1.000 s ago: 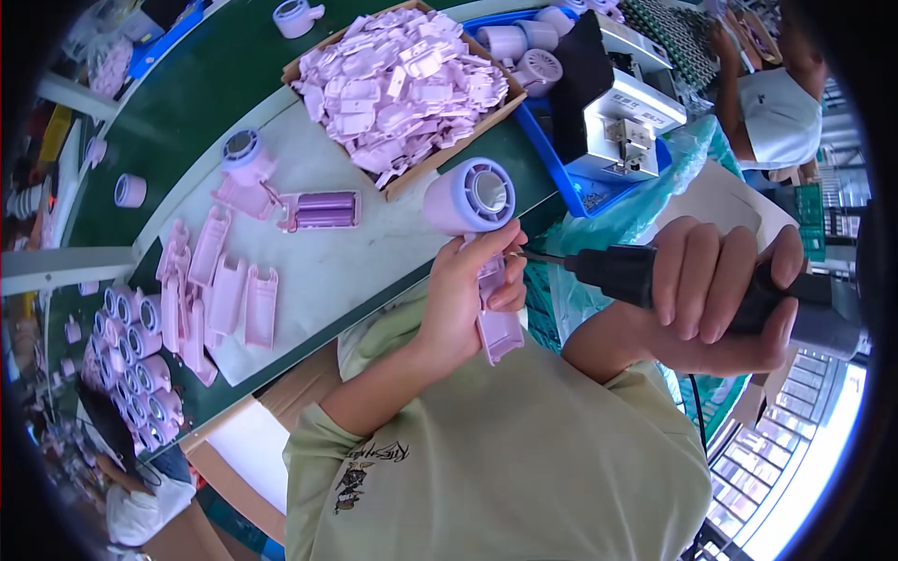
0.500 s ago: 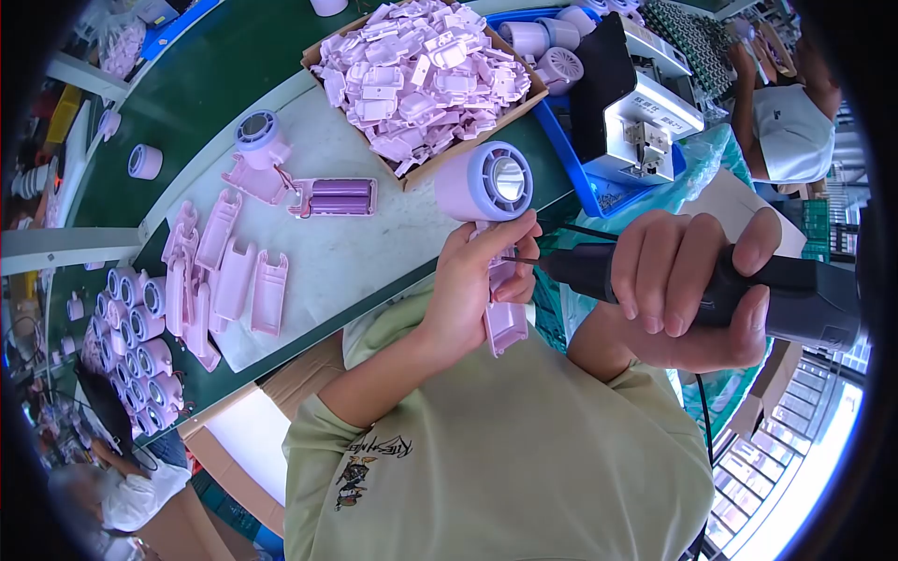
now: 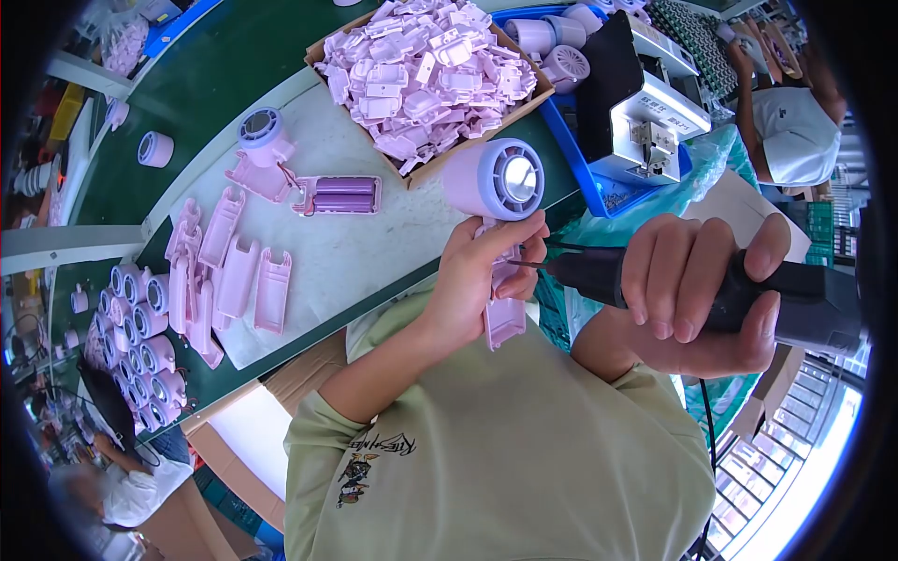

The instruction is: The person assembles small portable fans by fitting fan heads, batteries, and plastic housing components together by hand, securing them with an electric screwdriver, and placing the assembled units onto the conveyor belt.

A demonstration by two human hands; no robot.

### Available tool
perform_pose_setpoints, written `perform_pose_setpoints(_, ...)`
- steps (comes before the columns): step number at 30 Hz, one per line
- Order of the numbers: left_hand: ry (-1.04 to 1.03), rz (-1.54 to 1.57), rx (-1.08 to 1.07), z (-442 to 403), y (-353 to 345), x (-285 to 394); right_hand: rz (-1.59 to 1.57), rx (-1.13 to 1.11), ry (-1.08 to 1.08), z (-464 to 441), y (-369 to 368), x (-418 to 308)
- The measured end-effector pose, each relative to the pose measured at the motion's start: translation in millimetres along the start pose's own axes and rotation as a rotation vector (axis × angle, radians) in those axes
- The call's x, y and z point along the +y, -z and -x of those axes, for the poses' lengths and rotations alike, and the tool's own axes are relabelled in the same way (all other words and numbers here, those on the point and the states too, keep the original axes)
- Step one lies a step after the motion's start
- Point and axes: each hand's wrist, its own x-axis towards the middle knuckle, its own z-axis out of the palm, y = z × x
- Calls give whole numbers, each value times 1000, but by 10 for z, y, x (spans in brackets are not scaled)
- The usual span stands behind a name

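The green tabletop [image 3: 245,51] spreads beyond the left grip [image 3: 475,276], carrying a cardboard box [image 3: 526,106] of pale pink parts [image 3: 421,75] farther out. Right of that grip, a black power screwdriver [image 3: 597,274] sits in the right grip [image 3: 697,292], which is wrapped closed about its body. The left grip is folded around the open handle [image 3: 505,320] of a pink fan-like device [image 3: 475,179]. Left of it lie pink shells [image 3: 238,276] and two purple cells [image 3: 346,194]. Between the grips, the screwdriver's thin bit [image 3: 528,264] reaches the handle; contact is unclear.
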Motion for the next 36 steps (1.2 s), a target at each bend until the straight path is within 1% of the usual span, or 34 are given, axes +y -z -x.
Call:
perform_pose_setpoints(8, 4, -38, -57, -2, 45, 5, -161, -20, -38, 13, 77, -30)
perform_pose_setpoints(13, -4, -39, -66, -11, 43, 10, -50, 6, 6, -32, 32, 8)
perform_pose_setpoints(20, -26, -59, -127, -6, 35, 7, -54, 37, 8, -32, 22, -5)
perform_pose_setpoints(23, 7, -50, -179, -29, 103, 7, -54, 36, 26, -40, 23, -12)
perform_pose_setpoints(26, 9, -53, -111, -12, 44, 16, -55, 39, 43, -40, 21, -6)
perform_pose_setpoints(36, -5, -43, -117, -25, 46, 10, -21, 17, 50, -39, 29, -6)
